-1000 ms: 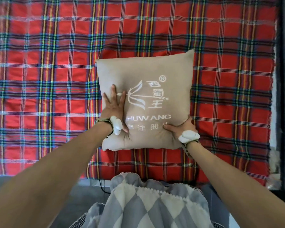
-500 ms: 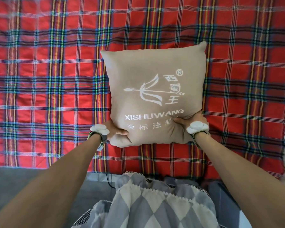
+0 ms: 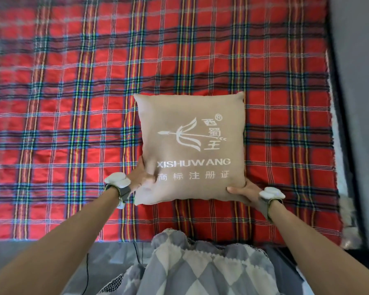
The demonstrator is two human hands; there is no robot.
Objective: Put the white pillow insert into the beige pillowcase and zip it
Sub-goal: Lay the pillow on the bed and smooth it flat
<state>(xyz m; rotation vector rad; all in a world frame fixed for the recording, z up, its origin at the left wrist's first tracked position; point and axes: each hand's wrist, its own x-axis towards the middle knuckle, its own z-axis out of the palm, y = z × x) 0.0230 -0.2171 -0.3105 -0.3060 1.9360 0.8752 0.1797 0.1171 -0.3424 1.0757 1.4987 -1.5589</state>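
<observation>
Since 0.5 s ago the left hand (image 3: pixel 141 177) has slid from under the near-left corner up onto the left edge of the beige pillowcase (image 3: pixel 192 150), and the whole pillow now sits squarer to the person; compared with 1 s ago, that hand is no longer spread flat on the front face.

Largest in view is the red plaid blanket (image 3: pixel 73 103), covering the bed from left to right, with a dark strip along its far-right side. On it, a little right of centre and near the person, lies the pillowcase, plump and even, printed face up, its 4 corners filled. That fullness suggests the white pillow insert is already inside; none of it shows, and the zip cannot be seen either, so whether it is closed cannot be told.

Both hands hold the case at its near end, probably to square and settle it on the blanket. The left hand wraps the left edge with its thumb pressed into the front, closed on the fabric. The right hand (image 3: pixel 242 193) cups the near-right corner from below, fingers curled round it. Each wrist carries a band (image 3: pixel 124 191) with a white tracker. Nearest of all is a grey-and-white checked garment (image 3: pixel 200 269).
</observation>
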